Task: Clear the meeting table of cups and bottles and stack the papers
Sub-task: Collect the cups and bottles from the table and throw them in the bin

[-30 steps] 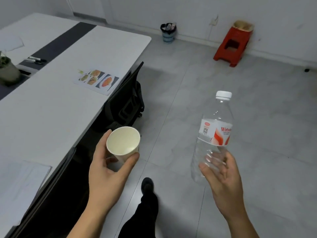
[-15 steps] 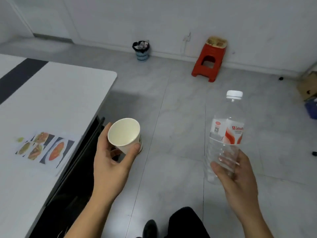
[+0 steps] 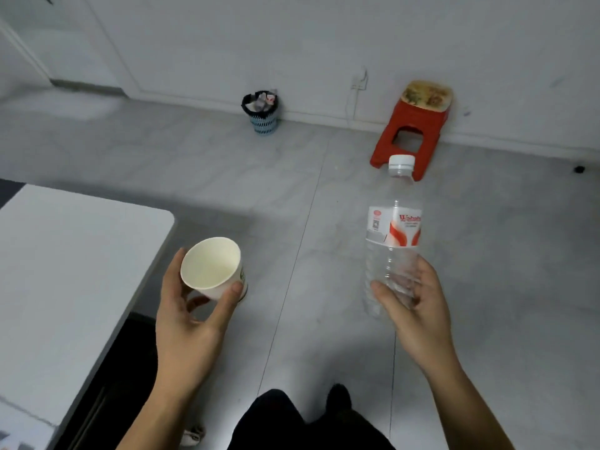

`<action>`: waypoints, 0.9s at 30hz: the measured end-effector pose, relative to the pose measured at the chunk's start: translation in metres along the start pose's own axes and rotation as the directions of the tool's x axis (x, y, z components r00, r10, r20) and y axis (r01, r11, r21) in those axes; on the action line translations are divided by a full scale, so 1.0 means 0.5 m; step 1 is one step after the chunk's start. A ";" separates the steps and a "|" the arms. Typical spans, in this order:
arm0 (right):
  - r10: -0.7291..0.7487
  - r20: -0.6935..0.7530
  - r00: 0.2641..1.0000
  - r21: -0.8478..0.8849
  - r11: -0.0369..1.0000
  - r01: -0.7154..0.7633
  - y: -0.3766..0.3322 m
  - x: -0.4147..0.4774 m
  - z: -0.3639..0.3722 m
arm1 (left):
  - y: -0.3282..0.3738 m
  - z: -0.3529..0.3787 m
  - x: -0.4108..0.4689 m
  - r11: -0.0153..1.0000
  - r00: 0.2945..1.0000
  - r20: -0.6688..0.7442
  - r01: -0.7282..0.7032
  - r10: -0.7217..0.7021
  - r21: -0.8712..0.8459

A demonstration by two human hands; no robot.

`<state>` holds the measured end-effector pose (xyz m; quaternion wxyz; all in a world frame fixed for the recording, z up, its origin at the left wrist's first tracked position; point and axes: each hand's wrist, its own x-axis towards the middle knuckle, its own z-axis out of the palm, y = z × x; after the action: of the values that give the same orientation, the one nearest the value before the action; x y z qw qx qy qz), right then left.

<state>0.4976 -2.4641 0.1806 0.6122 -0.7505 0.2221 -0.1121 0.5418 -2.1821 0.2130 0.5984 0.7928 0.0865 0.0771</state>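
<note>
One cup [image 3: 211,267] in left hand [image 3: 188,323] — one bottle [image 3: 393,245] in right hand [image 3: 418,316].

bare arms, dark legs

from where i stand there is little clothing to note on this person. the left hand [image 3: 191,323] and right hand [image 3: 418,306] are bare, and a short, plain nail shows on the left thumb. both forearms [image 3: 162,401] run bare as far up as can be seen. below them, black trousers [image 3: 292,423] of a matte cloth cover the legs. a black shoe [image 3: 339,396] with a rounded toe shows just ahead of the cloth, too dark to tell its make.
</note>
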 end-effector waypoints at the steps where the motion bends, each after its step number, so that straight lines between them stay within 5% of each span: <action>1: -0.012 0.034 0.999 -0.018 1.000 0.013 -0.022 0.060 0.018 | 0.010 0.016 0.037 1.000 0.999 -0.032 0.010 -0.010 -0.007; 10: -0.043 0.226 0.973 -0.070 0.996 0.060 -0.095 0.574 0.281 | -0.050 0.167 0.467 0.994 0.965 -0.241 0.089 -0.102 -0.062; 20: -0.035 0.170 0.985 -0.122 0.991 0.056 -0.246 1.072 0.457 | 0.051 0.352 1.087 1.000 0.998 -0.064 0.016 -0.015 0.017; 27: 0.024 0.069 0.997 -0.044 0.999 -0.021 -0.220 1.447 0.576 | 0.038 0.559 1.456 0.997 0.998 0.027 0.061 -0.062 0.039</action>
<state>1.2800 -2.5377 0.1474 0.6044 -0.7645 0.2116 -0.0744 1.3139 -2.2816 0.1690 0.5864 0.8020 0.1040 0.0458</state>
